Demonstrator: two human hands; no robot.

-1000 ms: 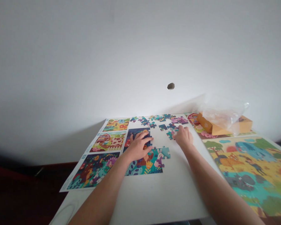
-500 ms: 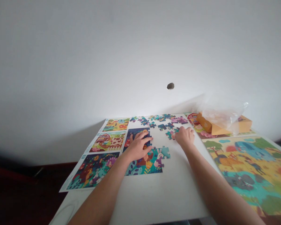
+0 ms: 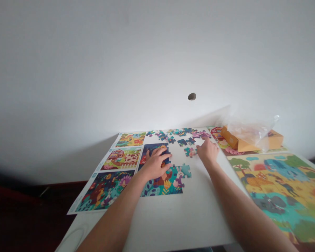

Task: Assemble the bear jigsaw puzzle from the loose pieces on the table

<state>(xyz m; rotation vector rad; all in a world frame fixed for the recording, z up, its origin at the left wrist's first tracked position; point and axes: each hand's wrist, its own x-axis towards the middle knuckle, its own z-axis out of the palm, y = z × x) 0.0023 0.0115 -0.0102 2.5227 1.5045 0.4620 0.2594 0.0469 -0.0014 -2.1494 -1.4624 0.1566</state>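
Note:
My left hand (image 3: 156, 161) lies with fingers spread on a partly joined jigsaw puzzle (image 3: 160, 187), which shows a dark night scene, yellow flowers and a white rabbit. It covers the puzzle's middle. To the right, my right hand (image 3: 208, 151) is over the table, its thumb apart from the index finger. The thumb is beside a small group of teal and pink puzzle pieces (image 3: 190, 151). The index finger reaches toward purple pieces (image 3: 201, 134); its other fingers are partly hidden. Two dark blue pieces (image 3: 186, 141) lie just beyond the thumb.
More loose pieces (image 3: 180, 132) run along the back near the wall. At left is a picture sheet (image 3: 120, 159) with three scenes. On the right are an animal puzzle (image 3: 278, 189) and an orange box (image 3: 248, 144) with a clear plastic bag (image 3: 249, 127) over it.
The teal and pink group has shifted slightly left. A dark piece beside my right hand no longer shows, and that hand's index finger is now stretched further forward. My left hand stays put.

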